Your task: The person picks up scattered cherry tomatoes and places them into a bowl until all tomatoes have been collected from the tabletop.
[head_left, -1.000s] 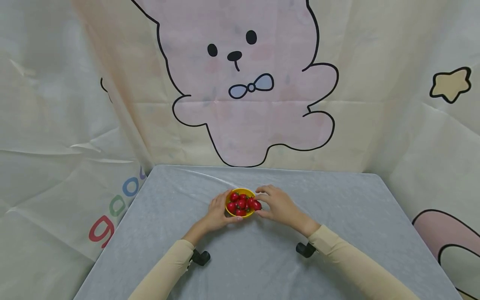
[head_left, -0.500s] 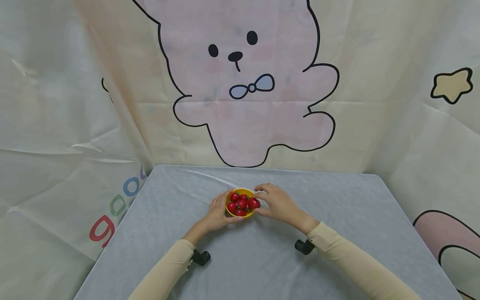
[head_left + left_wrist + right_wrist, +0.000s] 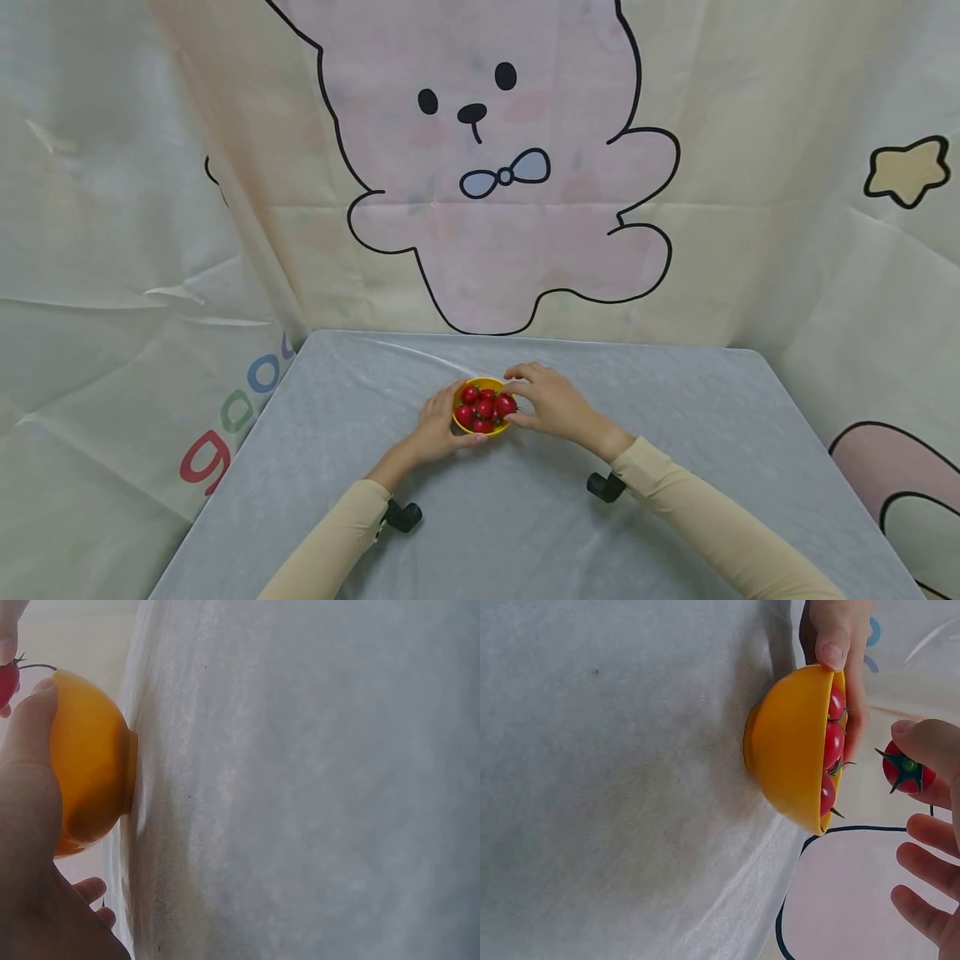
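A small yellow bowl (image 3: 787,746) stands upright on the cloth with several red cherry tomatoes (image 3: 483,409) inside. My left hand (image 3: 437,427) grips it from the left, thumb at the near side of the rim and fingers round the far side. Between thumb and forefinger, my right hand (image 3: 557,403) pinches one cherry tomato (image 3: 910,771) with a green calyx. In the right wrist view this tomato is apart from the bowl, above its rim, and the other fingers are spread. From the head it overlaps the bowl's right edge.
A pale grey-blue cloth (image 3: 480,525) covers the table. Behind it hangs a cream backdrop (image 3: 720,167) with a pink bear drawing. Black wrist cameras (image 3: 606,487) sit on both wrists, low over the cloth.
My right hand has moved slightly left with the pinched tomato, from beside the bowl to over its right edge. The left hand and the bowl stay in place.
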Tool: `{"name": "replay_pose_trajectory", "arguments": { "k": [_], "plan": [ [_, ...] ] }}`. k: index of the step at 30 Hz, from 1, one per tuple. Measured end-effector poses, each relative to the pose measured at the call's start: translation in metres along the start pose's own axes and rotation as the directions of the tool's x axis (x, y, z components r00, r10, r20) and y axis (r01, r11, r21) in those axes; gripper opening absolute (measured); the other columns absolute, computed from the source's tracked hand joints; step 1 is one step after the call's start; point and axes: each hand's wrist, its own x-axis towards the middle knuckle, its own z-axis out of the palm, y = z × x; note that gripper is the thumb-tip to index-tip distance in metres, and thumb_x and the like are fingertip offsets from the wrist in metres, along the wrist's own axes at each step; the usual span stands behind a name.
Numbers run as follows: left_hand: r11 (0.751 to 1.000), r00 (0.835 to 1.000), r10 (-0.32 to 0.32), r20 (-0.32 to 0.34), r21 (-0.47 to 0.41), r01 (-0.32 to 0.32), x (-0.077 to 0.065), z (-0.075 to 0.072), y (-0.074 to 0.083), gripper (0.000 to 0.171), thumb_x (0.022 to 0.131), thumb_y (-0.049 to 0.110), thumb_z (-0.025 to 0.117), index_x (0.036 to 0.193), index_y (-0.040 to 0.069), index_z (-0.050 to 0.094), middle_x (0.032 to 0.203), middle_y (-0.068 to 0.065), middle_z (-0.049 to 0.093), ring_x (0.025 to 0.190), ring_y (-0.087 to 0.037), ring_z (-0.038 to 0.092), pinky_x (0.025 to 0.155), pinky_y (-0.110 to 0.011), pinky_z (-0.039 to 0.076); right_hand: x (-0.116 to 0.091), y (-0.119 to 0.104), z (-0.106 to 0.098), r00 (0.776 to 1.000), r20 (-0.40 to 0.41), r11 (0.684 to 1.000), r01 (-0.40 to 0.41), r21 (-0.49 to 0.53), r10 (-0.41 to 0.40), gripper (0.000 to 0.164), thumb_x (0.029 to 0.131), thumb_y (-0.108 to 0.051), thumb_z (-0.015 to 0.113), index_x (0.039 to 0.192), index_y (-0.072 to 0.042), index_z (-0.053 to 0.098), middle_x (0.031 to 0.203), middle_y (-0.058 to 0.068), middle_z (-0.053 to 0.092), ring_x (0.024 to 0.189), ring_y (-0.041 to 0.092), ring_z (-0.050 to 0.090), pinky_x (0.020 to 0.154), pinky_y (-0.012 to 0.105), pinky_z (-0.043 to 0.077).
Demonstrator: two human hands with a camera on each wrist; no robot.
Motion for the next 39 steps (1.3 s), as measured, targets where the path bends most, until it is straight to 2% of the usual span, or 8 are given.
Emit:
{"name": "replay_pose_trajectory", "arguments": {
  "k": [7, 16, 26, 39],
  "plan": [
    [1.0, 1.0, -0.001, -0.004, 0.003, 0.001, 0.0, 0.0, 0.001, 0.108, 0.079, 0.057, 0.075, 0.158, 0.013, 0.015, 0.159, -0.016, 0.03, 0.146, -0.044, 0.024, 0.118, -0.066, 0.019, 0.006, 0.001, 0.002, 0.999, 0.035, 0.999, 0.032, -0.002, -0.032, 0.037, 0.083, -0.039, 0.079, 0.114, -0.02, 0.072, 0.126, 0.003, 0.065, 0.114, 0.021, 0.061, 0.095, 0.039, 0.055],
    [1.0, 1.0, 0.002, 0.001, 0.002, -0.002, 0.0, 0.0, 0.0, 0.109, 0.079, 0.057, 0.075, 0.158, 0.013, 0.015, 0.159, -0.016, 0.03, 0.145, -0.044, 0.024, 0.118, -0.066, 0.019, 0.011, 0.0, 0.009, 0.995, 0.096, 0.998, 0.026, 0.048, -0.031, 0.038, 0.082, -0.038, 0.08, 0.116, -0.023, 0.071, 0.128, 0.007, 0.064, 0.117, 0.023, 0.06, 0.099, 0.046, 0.053],
    [0.999, 0.999, 0.034, -0.02, -0.001, -0.034, -0.002, 0.0, 0.0, 0.106, 0.08, 0.053, 0.076, 0.157, 0.011, 0.016, 0.157, -0.019, 0.032, 0.144, -0.046, 0.025, 0.117, -0.067, 0.019, 0.012, -0.001, 0.015, 0.983, 0.163, 0.997, 0.082, 0.015, -0.084, 0.038, 0.087, -0.042, 0.074, 0.12, -0.026, 0.069, 0.131, 0.005, 0.062, 0.121, 0.021, 0.058, 0.104, 0.041, 0.051],
    [1.0, 1.0, -0.001, -0.001, -0.003, 0.001, -0.001, 0.0, 0.0, 0.107, 0.079, 0.058, 0.075, 0.157, 0.015, 0.014, 0.158, -0.017, 0.031, 0.146, -0.043, 0.023, 0.118, -0.066, 0.018, 0.011, 0.001, 0.021, 0.982, 0.167, 0.997, 0.081, 0.021, -0.083, 0.044, 0.086, -0.043, 0.075, 0.126, -0.028, 0.067, 0.133, 0.004, 0.061, 0.123, 0.02, 0.056, 0.104, 0.043, 0.05]
  ]
}}
